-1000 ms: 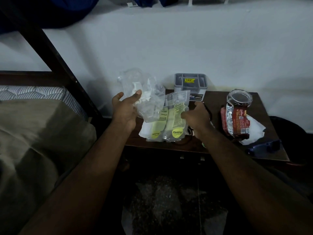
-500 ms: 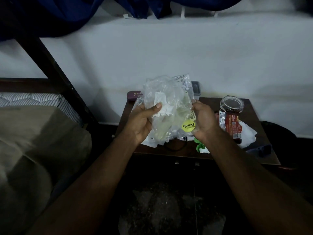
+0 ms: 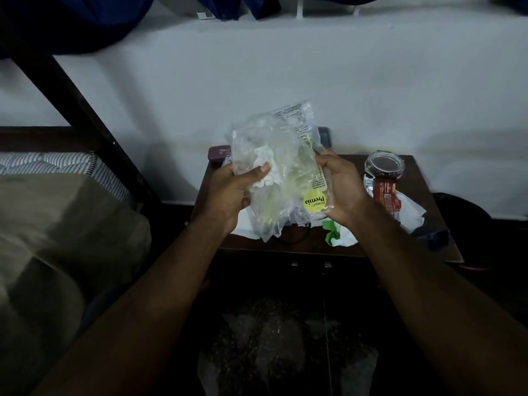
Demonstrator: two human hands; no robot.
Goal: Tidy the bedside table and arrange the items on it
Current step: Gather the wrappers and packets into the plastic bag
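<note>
Head: bags (image 3: 285, 155) gripped between left fingers (image 3: 257, 174), right fingers (image 3: 324, 155).

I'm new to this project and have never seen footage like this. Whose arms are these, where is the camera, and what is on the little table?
There is no machine: these are a person's bare arms, filmed by one wide-angle camera worn on the head, looking forward and down, so the arms reach in from the bottom edge. The left hand and right hand both grip a crumpled bundle of clear plastic bags, one bearing a yellow Premia sticker, held up over the bedside table. On the table are a glass jar, a red foil packet against it on white paper, a green-and-white scrap near the front, and a maroon case at the back left corner. A bed stands at the left.
</note>
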